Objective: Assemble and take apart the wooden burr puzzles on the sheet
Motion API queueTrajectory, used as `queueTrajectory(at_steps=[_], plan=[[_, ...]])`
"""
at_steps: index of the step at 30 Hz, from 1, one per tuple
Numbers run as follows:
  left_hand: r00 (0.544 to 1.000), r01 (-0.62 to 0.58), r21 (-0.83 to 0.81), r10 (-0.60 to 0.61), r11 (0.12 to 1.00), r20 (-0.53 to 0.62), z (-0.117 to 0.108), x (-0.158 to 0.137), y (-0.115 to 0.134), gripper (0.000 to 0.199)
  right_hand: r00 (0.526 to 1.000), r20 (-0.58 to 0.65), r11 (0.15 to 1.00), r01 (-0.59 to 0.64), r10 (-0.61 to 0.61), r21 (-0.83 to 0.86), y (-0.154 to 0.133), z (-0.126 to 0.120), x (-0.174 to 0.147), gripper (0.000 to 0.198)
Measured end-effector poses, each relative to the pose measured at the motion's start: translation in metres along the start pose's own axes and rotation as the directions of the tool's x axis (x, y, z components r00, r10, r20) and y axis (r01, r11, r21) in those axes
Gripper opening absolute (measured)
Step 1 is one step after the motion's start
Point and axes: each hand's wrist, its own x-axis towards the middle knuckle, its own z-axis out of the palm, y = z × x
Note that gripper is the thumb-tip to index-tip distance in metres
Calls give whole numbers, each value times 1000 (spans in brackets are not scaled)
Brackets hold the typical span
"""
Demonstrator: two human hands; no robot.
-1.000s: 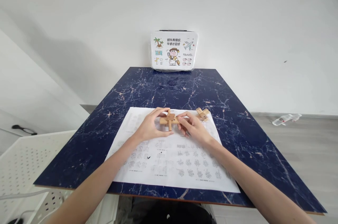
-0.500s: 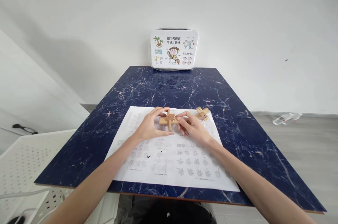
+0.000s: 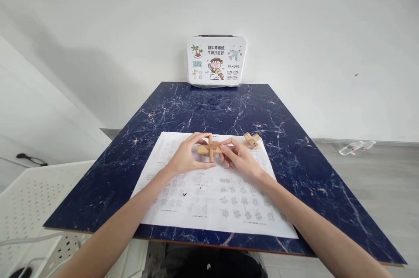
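Between my two hands is a wooden interlocking puzzle, made of light-brown bars crossing each other. My left hand curves around it, fingertips at the far end of the upright bar and thumb at its near end. With thumb and fingers, my right hand pinches the puzzle's right side, which hides part of it. Beneath lies a white instruction sheet printed with small diagrams. Another wooden puzzle piece group, crossed and marked with a letter, rests at the sheet's far right corner.
The dark blue marbled table carries the sheet. A white cartoon-printed case stands at its far edge against the wall. To the left is a white perforated basket; a clear plastic bottle lies on the floor at right.
A short piece on the puzzle's top has shifted slightly to the right beside the upright bar, at my right fingers. Both hands stay nearly in place.
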Motion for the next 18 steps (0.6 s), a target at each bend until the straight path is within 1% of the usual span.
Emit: queueTrajectory(at_steps=[6,10,14,18], plan=[[1000,4,0,-4,1000,5,-2,0,1,84,1000,1,1000,-1,1,-2,-2,-1,0,40],[1000,1,-15,0,1000,7,-1,-1,-1,83,1000,23,1000,-8,8,14,1,-1,0,41],[1000,-8,-59,8,998,3,2,-3,-3,84,998,53,999,-25,22,47,3,-1,-1,41],[1000,-3,-141,3,990,2,5,-4,-3,84,996,68,992,-59,52,108,3,0,-2,39]])
